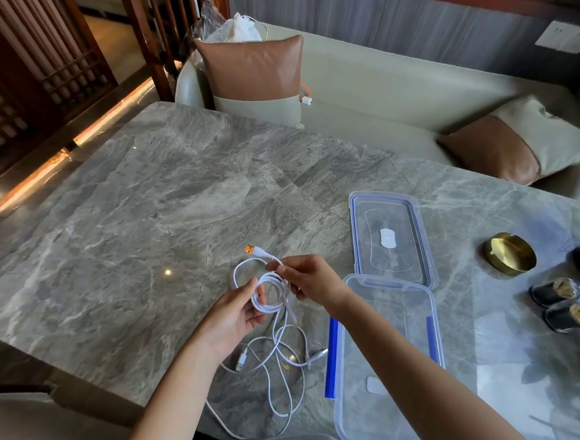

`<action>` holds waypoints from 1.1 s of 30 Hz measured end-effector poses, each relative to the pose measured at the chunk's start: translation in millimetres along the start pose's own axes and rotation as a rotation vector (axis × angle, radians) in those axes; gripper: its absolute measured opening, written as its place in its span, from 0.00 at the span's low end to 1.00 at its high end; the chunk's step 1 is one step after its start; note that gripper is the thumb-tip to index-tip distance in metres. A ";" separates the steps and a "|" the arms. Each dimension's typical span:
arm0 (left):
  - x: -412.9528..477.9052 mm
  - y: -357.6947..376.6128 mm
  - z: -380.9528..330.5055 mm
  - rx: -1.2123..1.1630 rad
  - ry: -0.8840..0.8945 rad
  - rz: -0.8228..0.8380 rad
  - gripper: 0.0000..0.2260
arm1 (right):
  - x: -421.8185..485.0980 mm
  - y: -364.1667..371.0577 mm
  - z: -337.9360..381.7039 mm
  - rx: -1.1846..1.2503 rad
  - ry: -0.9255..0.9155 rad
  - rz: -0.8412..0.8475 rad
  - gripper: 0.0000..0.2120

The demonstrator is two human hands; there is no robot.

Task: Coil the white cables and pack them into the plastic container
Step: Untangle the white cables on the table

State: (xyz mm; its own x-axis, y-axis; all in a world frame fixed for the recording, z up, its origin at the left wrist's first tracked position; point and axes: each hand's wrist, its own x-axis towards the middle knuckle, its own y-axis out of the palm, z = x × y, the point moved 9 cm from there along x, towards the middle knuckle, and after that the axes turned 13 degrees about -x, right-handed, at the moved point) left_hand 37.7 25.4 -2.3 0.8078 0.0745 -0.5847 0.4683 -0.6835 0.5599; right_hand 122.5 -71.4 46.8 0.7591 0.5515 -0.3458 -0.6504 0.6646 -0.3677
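One white cable (269, 295), partly coiled, held above worktop (145, 209). Coil pinched by left hand (237, 310), thumb against fingers. Strand near orange plug (250, 250) pinched by right hand (308, 279) at coil top. Loose strands (282, 377) strewn on worktop beneath both hands, just beside open plastic container (384, 415). Lid (390, 206) laid flat behind container.

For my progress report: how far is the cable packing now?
Done: the lid lies off beside the open container. In hand: the left hand holds a half-coiled cable while the right hand pinches it near its orange plug. Left: loose cable on the table needs coiling; nothing packed yet.
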 end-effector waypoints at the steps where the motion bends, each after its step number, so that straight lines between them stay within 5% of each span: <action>1: 0.3 -0.2 -0.1 0.005 -0.003 -0.016 0.11 | 0.1 -2.6 3.3 -0.013 -0.036 -0.026 0.11; 8: 1.8 -2.6 -0.5 -0.138 -0.010 -0.103 0.10 | -2.4 -26.2 14.0 0.040 -0.149 -0.156 0.08; 20: -1.1 3.3 -11.6 -0.045 0.139 -0.063 0.12 | -17.4 -28.2 14.8 -0.661 -0.231 0.069 0.06; 30: -16.2 21.7 -23.8 0.376 0.407 -0.118 0.13 | -12.3 -28.5 5.7 -0.565 -0.115 -0.241 0.09; 33: -15.0 26.2 -16.4 0.292 0.339 -0.096 0.14 | -11.6 -26.3 1.7 -0.513 -0.138 -0.246 0.09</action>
State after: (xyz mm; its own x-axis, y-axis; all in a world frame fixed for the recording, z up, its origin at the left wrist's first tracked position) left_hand 43.7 18.2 30.8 0.8601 0.3479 -0.3731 0.4656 -0.8344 0.2951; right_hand 130.8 -94.4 62.0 0.8634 0.4956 -0.0943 -0.3586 0.4713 -0.8058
